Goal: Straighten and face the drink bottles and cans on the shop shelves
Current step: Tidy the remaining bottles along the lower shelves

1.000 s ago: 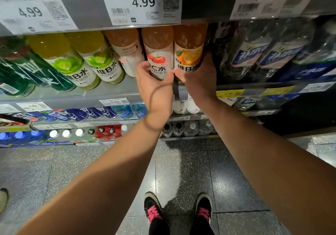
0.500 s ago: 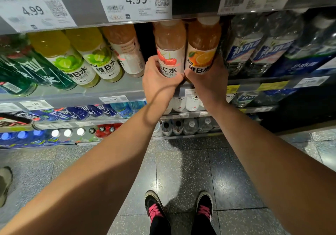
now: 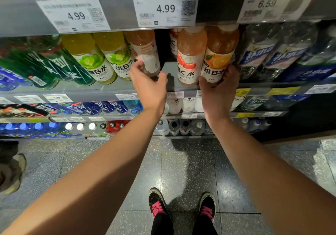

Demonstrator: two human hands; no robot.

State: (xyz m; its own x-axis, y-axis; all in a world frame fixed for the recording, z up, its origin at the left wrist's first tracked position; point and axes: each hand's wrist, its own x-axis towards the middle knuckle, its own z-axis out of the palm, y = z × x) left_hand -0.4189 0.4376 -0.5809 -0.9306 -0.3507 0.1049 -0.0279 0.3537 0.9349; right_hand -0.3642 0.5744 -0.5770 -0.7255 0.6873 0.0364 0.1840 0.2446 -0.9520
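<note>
Orange bottle point(image 3: 219, 53) gripped by right hand point(image 3: 219, 91); left hand point(image 3: 149, 85) loose beside peach bottle point(image 3: 145, 53).

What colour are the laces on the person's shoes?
Pink laces on black shoes, seen in the head view.

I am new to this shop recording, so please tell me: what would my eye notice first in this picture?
Two bare arms reach up to a drinks shelf. The right hand holds the base of the orange-label bottle, next to the cherry-label bottle. The left hand reaches for a peach-coloured bottle turned with its label away. Above hang white price tags reading 4.99, and below stand black shoes with pink laces.
</note>
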